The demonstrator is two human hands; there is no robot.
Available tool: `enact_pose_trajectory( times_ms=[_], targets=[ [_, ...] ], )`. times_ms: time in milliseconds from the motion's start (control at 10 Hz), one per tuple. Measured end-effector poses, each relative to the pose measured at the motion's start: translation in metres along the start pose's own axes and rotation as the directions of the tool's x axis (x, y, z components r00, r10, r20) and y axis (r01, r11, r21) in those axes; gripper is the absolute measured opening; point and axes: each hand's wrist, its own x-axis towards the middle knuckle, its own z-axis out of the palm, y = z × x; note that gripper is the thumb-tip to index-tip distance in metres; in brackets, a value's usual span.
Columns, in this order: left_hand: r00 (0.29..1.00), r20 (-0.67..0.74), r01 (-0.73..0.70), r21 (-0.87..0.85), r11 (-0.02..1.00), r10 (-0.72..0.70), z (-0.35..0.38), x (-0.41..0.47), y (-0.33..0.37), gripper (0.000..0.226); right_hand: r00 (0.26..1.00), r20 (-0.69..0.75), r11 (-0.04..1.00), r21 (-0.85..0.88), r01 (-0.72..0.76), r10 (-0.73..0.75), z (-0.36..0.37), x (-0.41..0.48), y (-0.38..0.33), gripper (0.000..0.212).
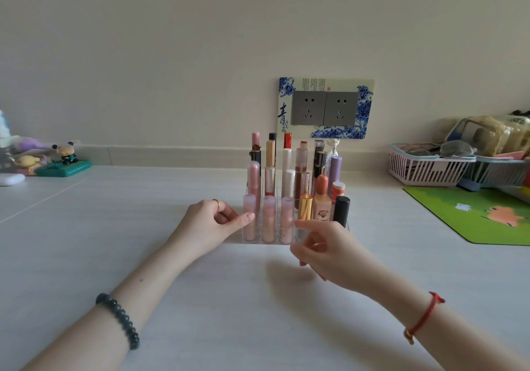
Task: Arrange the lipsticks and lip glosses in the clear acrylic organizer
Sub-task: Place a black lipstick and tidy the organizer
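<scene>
While both hands sit at the near edge of the clear acrylic organizer [259,237], neither holds anything: the left hand [212,221] is loosely curled, its thumb stretched out to touch the organizer's front left corner, and the right hand [321,246] is half curled with the forefinger laid along the front right rim. Behind the wrists, toward the person, the pale table [200,299] lies bare, with wide room left of the left hand. Right of the right hand, well apart, a green mat [470,215] lies flat, and white baskets [424,167] stand beyond it. Just past the fingertips the organizer's compartments hold upright tubes: three frosted pink lip glosses [269,218] in the front row, then a gold-capped lipstick [305,207] and a black tube [341,211] above the right hand. Taller pink, white, red and lilac sticks fill the rows behind.
</scene>
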Motion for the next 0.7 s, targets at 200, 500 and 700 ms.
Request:
enact_pose_trajectory(
  times_ms=[200,500,700],
  targets=[
    [0.999,0.041,0.005,0.033,0.999,-0.006,0.001,0.000,0.000,0.032,1.000,-0.013,0.999,-0.046,-0.014,0.014,0.005,0.002,0.001,0.041],
    [0.999,0.051,-0.006,0.034,0.999,0.004,0.001,-0.001,0.000,0.032,0.999,-0.024,0.999,-0.033,-0.023,0.022,0.007,0.002,-0.002,0.051],
    [0.999,0.048,0.006,0.024,1.000,-0.007,0.000,-0.001,0.001,0.036,0.991,-0.126,0.997,-0.064,0.035,-0.042,-0.007,0.003,-0.005,0.022]
  ],
)
